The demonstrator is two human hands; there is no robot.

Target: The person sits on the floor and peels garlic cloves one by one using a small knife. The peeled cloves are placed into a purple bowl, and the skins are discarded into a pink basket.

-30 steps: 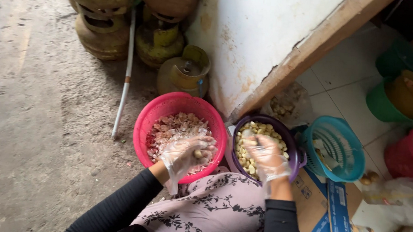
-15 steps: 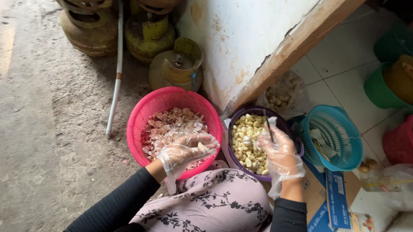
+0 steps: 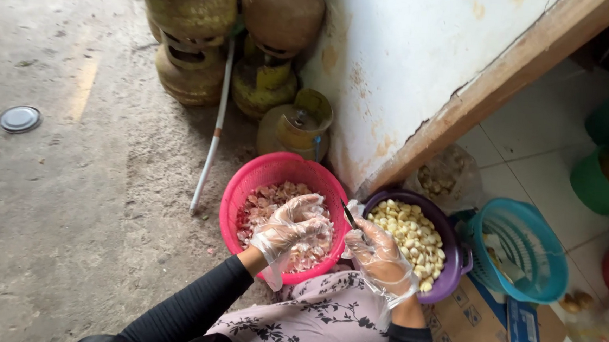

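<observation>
Both my hands wear thin clear plastic gloves. My left hand [image 3: 292, 228] rests, fingers curled, on the pinkish unpeeled garlic cloves in the pink bowl [image 3: 251, 182]; what it pinches is hidden by the glove. My right hand [image 3: 378, 254] hovers between the two bowls and holds a small dark-bladed knife [image 3: 349, 214], its tip pointing up and away. Just right of it stands the purple bowl [image 3: 454, 261], filled with pale peeled garlic cloves [image 3: 413, 234]. My flowered lap lies below both bowls.
Several worn green gas cylinders [image 3: 187, 16] stand against the white wall, with a white pipe [image 3: 211, 141] leaning beside them. A teal basket [image 3: 525, 248] sits right of the purple bowl on flattened cardboard [image 3: 475, 322]. A plastic bag of cloves [image 3: 445, 176] lies by the wooden doorframe. A round lid [image 3: 19, 118] lies on the concrete.
My right hand has lifted out of the purple bowl and drawn left toward the pink bowl, the knife now showing. The left hand stays on the pink bowl's cloves. The view has tilted down.
</observation>
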